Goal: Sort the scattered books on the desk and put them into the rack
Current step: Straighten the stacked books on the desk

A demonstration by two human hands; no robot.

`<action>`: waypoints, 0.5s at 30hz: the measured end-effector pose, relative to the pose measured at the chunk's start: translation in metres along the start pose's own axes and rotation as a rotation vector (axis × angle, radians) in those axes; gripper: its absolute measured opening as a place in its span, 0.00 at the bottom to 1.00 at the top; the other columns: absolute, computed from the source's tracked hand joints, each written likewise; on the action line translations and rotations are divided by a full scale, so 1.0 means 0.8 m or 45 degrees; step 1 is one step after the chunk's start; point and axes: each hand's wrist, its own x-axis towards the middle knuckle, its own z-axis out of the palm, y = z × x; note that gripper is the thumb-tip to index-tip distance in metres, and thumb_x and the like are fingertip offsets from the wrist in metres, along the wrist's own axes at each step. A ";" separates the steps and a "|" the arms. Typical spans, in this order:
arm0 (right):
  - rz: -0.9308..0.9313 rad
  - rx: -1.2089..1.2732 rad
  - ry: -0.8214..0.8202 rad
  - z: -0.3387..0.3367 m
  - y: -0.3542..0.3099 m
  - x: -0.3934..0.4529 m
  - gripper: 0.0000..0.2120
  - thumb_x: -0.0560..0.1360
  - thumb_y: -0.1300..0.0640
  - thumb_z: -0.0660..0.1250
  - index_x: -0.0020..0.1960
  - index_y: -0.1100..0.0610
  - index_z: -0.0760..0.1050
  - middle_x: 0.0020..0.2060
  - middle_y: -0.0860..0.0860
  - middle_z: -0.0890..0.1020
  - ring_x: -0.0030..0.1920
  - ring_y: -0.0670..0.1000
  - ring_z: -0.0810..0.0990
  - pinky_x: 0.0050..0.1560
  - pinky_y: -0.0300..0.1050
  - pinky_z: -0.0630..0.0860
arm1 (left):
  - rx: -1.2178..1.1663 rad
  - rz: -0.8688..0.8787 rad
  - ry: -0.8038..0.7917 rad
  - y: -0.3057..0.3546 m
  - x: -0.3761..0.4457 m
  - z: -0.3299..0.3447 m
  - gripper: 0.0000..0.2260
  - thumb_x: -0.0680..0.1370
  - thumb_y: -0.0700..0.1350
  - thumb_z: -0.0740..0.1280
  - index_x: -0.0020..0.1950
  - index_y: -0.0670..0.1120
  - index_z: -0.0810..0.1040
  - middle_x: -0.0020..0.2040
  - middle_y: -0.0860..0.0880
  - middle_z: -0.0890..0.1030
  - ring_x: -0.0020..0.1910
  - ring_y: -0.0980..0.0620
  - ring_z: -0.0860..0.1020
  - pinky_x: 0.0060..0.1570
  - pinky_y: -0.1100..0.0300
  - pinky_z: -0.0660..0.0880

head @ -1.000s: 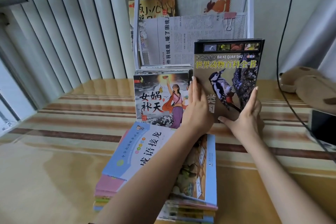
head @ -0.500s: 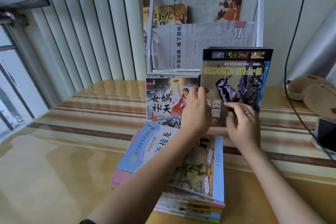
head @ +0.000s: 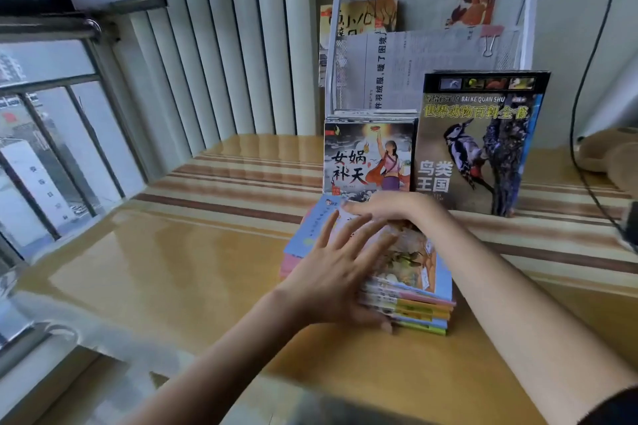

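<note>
Hands (head: pixel 331 272) (head: pixel 383 207) rest flat on book stack (head: pixel 414 290), no grip.

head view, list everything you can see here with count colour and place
bird encyclopedia: 1, dark cover, upright at rack foot, right
picture book: 1, dark illustrated cover, upright left of it, more behind
book stack: 1, pastel covers, flat on desk, centre
rack: 1, white wire, back of desk
newspapers: 2, clipped, in rack
desk: 1, glossy tan, striped
plush toy: 1, brown, far right
left hand: fingers spread on stack
right hand: on stack's far edge
</note>
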 end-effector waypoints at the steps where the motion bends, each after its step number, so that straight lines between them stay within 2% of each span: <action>1: 0.023 0.060 0.021 0.004 -0.005 -0.001 0.39 0.65 0.22 0.54 0.60 0.50 0.75 0.62 0.54 0.75 0.63 0.56 0.74 0.55 0.47 0.69 | 0.050 0.055 0.072 0.001 -0.002 0.002 0.46 0.67 0.74 0.60 0.76 0.46 0.60 0.75 0.46 0.64 0.76 0.46 0.59 0.74 0.41 0.52; 2: 0.051 0.104 0.032 0.006 -0.008 -0.002 0.40 0.65 0.22 0.55 0.65 0.49 0.71 0.66 0.54 0.72 0.66 0.56 0.71 0.53 0.47 0.67 | 0.104 0.117 0.158 0.003 -0.005 0.006 0.42 0.69 0.73 0.60 0.73 0.45 0.66 0.71 0.46 0.70 0.73 0.47 0.65 0.72 0.42 0.57; 4: 0.123 0.121 -0.021 0.005 -0.012 -0.005 0.48 0.63 0.21 0.54 0.73 0.50 0.62 0.73 0.53 0.63 0.71 0.56 0.64 0.60 0.50 0.64 | 0.145 0.216 0.294 0.006 -0.012 0.013 0.36 0.72 0.70 0.58 0.68 0.45 0.73 0.66 0.48 0.76 0.67 0.49 0.72 0.70 0.49 0.63; 8: 0.097 0.103 -0.163 0.001 -0.014 -0.017 0.57 0.53 0.16 0.52 0.75 0.44 0.56 0.76 0.50 0.55 0.75 0.54 0.55 0.71 0.54 0.55 | 0.120 0.325 0.430 0.003 -0.022 0.014 0.35 0.73 0.68 0.56 0.67 0.43 0.75 0.64 0.47 0.78 0.64 0.49 0.75 0.65 0.53 0.70; 11: 0.078 0.127 -0.233 -0.001 -0.007 -0.024 0.55 0.53 0.16 0.51 0.75 0.40 0.52 0.77 0.50 0.48 0.76 0.54 0.49 0.72 0.58 0.52 | 0.164 0.397 0.454 0.002 -0.026 0.013 0.33 0.74 0.66 0.55 0.68 0.43 0.74 0.65 0.47 0.77 0.64 0.48 0.75 0.63 0.54 0.71; 15: 0.111 0.119 -0.222 -0.005 -0.008 -0.036 0.52 0.56 0.18 0.50 0.75 0.39 0.49 0.77 0.52 0.46 0.76 0.58 0.48 0.69 0.58 0.56 | 0.235 0.377 0.411 0.003 -0.025 0.010 0.31 0.75 0.65 0.53 0.68 0.46 0.74 0.64 0.48 0.78 0.64 0.50 0.75 0.62 0.56 0.71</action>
